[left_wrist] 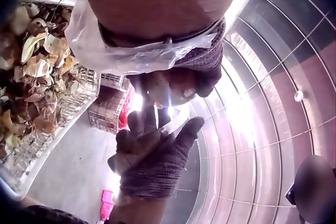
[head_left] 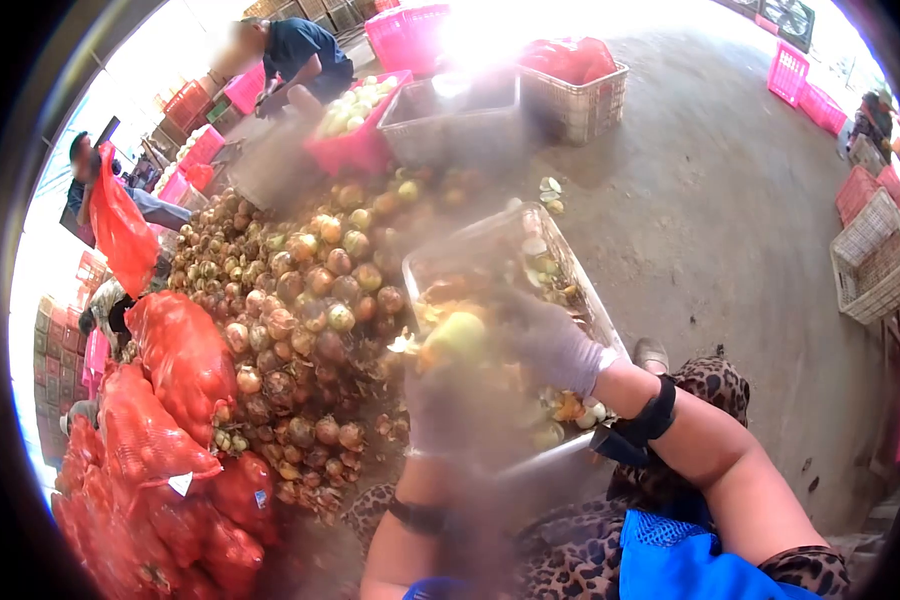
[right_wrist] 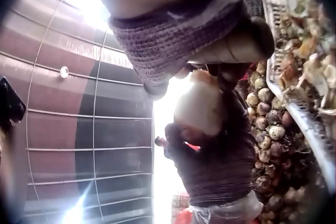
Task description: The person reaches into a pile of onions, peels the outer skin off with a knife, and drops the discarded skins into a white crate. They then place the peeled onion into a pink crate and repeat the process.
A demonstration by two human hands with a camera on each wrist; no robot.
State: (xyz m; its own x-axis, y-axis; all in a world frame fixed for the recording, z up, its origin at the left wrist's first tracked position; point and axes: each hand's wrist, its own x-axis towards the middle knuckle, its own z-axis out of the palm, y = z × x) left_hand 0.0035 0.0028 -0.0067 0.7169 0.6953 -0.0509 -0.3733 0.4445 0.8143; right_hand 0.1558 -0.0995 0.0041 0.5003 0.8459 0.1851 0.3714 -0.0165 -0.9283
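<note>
My left hand [head_left: 450, 405], in a purplish-grey knit glove, grips a pale, partly peeled onion [head_left: 457, 336] above a white plastic crate [head_left: 588, 295]. The onion [right_wrist: 198, 106] shows a smooth white face in the right wrist view, with the left-hand fingers around its lower side. Close on its other side is my gloved right hand [head_left: 560, 345]. Its curled fingers hold a pale-handled knife [left_wrist: 143, 155] in the left wrist view; the blade is partly hidden near the onion. Dry skins [left_wrist: 44, 71] and onion scraps lie in the crate. Both hands are blurred in the head view.
Left of the crate spreads a big pile of unpeeled onions [head_left: 310, 280], with full red mesh sacks [head_left: 175, 360] beside it. A grey crate [head_left: 450, 125] and a pink crate [head_left: 365, 120] of peeled onions stand ahead. A person [head_left: 300, 55] bends nearby; another handles a red sack [head_left: 120, 225].
</note>
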